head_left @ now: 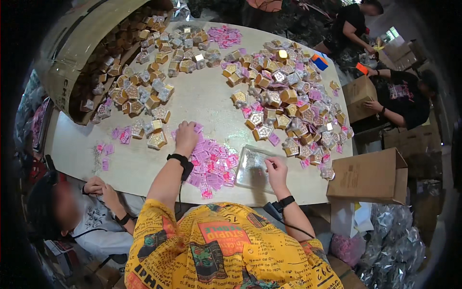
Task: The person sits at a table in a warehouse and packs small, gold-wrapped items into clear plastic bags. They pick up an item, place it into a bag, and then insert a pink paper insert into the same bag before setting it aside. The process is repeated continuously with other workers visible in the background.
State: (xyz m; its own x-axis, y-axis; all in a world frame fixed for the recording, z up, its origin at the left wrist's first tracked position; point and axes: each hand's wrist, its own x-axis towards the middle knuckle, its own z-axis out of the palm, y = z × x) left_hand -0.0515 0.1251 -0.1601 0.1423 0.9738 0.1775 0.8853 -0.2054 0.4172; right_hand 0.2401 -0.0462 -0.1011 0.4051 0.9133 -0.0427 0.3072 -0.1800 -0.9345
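My left hand [186, 139] is at the upper edge of a heap of small pink cards [211, 161], its fingers curled down and drawn together. Whatever may be between its fingertips is hidden. Over the right side of a shallow clear tray [244, 180], my right hand [277, 174] is closed in a pinch. What it pinches is too small to make out. The tray holds small, thin bits that I cannot identify. Just left of my left hand lie gold and clear faceted trinkets [157, 140], some in clear wrapping.
A large open carton [72, 53] of trinkets lies at the far left. More wrapped trinkets [288, 96] and pink cards pile up on the right. A brown box [363, 176] stands at the right edge. One person sits at left; others work at the far right.
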